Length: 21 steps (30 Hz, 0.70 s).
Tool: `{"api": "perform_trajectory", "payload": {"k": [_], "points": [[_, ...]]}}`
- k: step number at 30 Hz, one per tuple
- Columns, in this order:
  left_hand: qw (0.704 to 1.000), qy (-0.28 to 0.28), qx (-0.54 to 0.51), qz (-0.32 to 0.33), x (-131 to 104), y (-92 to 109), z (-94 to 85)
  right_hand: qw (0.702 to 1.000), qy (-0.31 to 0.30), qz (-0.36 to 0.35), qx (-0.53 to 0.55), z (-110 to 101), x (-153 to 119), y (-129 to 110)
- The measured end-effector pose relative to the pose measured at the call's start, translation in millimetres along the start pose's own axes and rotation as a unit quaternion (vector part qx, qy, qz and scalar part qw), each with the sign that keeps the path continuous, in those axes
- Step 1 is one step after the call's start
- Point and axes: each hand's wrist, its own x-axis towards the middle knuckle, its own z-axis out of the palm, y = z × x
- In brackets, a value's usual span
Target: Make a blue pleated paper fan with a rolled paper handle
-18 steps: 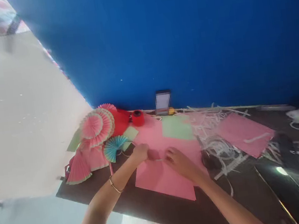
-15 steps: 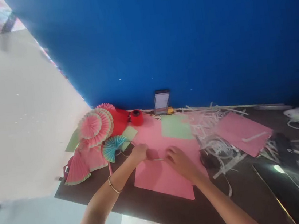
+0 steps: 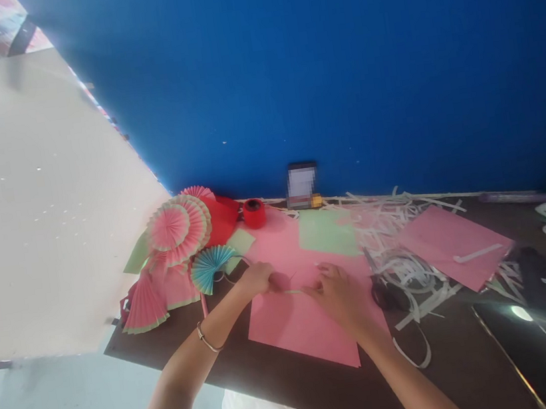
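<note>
Over a large pink paper sheet [image 3: 302,328] on the dark table, my two hands face each other. A thin pale green strip [image 3: 292,291] runs between them. My left hand [image 3: 259,280] is closed around the strip's left end, with a bangle at the wrist. My right hand [image 3: 331,287] has its thumb and a finger pinched at the strip's right end, the other fingers partly curled. A light green paper [image 3: 327,232] lies beyond my hands. The blue folded paper fan [image 3: 211,266] is left of my left hand.
Pink and green pleated rosettes [image 3: 170,228] and a red tape roll [image 3: 254,213] stand at the back left. Paper strips [image 3: 402,268], another pink sheet [image 3: 457,247] and a dark phone-like device [image 3: 534,351] lie at the right.
My right hand has shifted slightly right and its fingers have changed pose. More of the pale green strip shows between my hands. The whole view has moved a little.
</note>
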Motion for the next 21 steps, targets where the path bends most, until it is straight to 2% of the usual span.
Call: {"api": "perform_trajectory", "payload": {"k": [5,11,15,21], "points": [[1.0,-0.013,0.006,0.016,0.3,0.0,-4.2,1.0,0.009,0.013,0.001,4.2,-6.5,3.6],[0.994,-0.025,0.097,-0.043,-0.5,8.5,-14.3,0.998,0.02,0.04,-0.036,1.0,-16.5,11.7],[0.991,-0.054,0.116,-0.037,-0.7,10.5,-20.5,0.996,0.03,0.068,-0.048,4.5,-17.9,13.1],[0.99,-0.062,0.125,-0.032,1.0,10.8,-22.4,0.997,0.057,0.021,-0.052,4.8,-18.3,12.2]]}}
